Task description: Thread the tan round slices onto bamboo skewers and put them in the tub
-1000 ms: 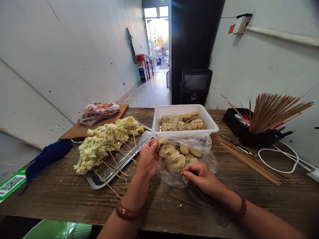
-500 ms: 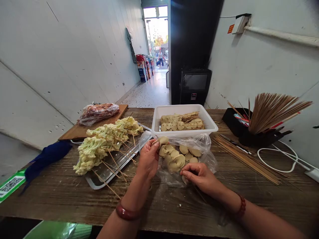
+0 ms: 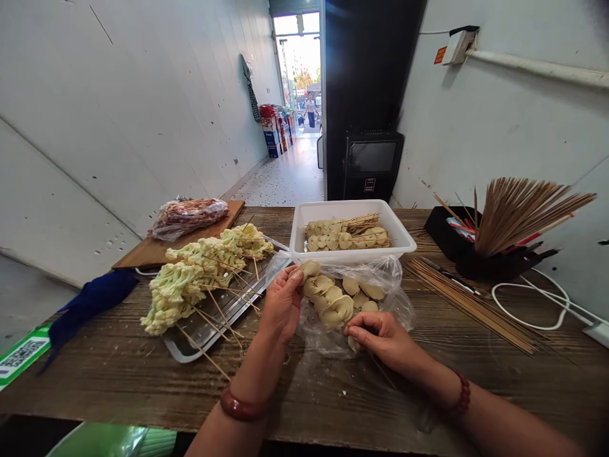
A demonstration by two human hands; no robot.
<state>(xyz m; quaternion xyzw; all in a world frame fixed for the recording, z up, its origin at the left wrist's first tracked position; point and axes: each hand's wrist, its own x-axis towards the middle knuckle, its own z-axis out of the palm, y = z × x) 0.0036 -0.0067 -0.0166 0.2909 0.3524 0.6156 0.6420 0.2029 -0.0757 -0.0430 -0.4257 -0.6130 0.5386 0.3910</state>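
Left hand (image 3: 281,306) was pinched on 1 pale dumpling (image 3: 309,269), thumb and fingers clamped on it, holding it just above the far-left edge of the pile. Right hand (image 3: 380,336) was curled together at the near edge of the clear plastic bag (image 3: 390,273), fingertips closed on another dumpling piece (image 3: 353,344) that was mostly hidden under the fingers; a thin stick seemed to run out under that hand, too faint to confirm. Loose dumplings (image 3: 337,303) lay in a heap on the opened bag, mid-table, between both hands and just in front of the white tub (image 3: 402,235). The tub held dumplings already threaded on skewers (image 3: 349,236), lying in rows. Left of the bag: metal tray (image 3: 190,339) carrying cauliflower skewers (image 3: 190,279), sticks pointing toward the near edge. Behind that, a wooden cutting board (image 3: 143,252) with a wrapped pack of meat (image 3: 188,214). Blue cloth (image 3: 90,298) and a green QR card (image 3: 21,352) sat at the far left. Right side: loose bamboo skewers (image 3: 471,301) flat on the wooden table (image 3: 118,374), a black holder (image 3: 495,263) with a fan of upright skewers (image 3: 518,212), and a white cable (image 3: 537,304). Both wrists wore red bead bracelets.
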